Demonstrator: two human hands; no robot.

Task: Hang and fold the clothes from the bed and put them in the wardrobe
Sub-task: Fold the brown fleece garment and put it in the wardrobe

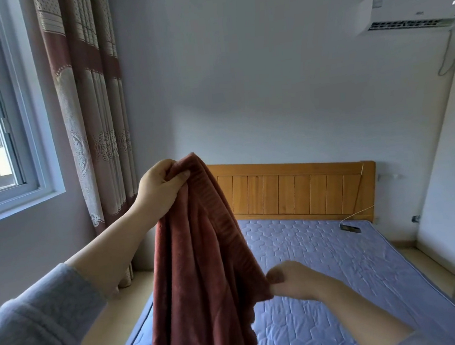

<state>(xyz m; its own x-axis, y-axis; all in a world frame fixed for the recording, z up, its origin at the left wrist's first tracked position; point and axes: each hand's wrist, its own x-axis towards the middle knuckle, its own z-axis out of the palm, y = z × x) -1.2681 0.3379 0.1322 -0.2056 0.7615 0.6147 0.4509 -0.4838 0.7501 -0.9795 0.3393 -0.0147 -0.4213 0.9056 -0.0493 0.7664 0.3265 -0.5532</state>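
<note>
Rust-red plush garment (202, 271) hangs from left hand (159, 190), right hand (295, 279) pinching edge.

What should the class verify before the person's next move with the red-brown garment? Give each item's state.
1. Left hand grips the garment at its top: ok.
2. Right hand pinches its side edge: ok.
3. Garment opened out, not bunched: not ok.
4. Hem clear of the mattress: cannot tell, out of frame.
5. Small dark object on the mattress lies apart from the garment: ok.
</note>
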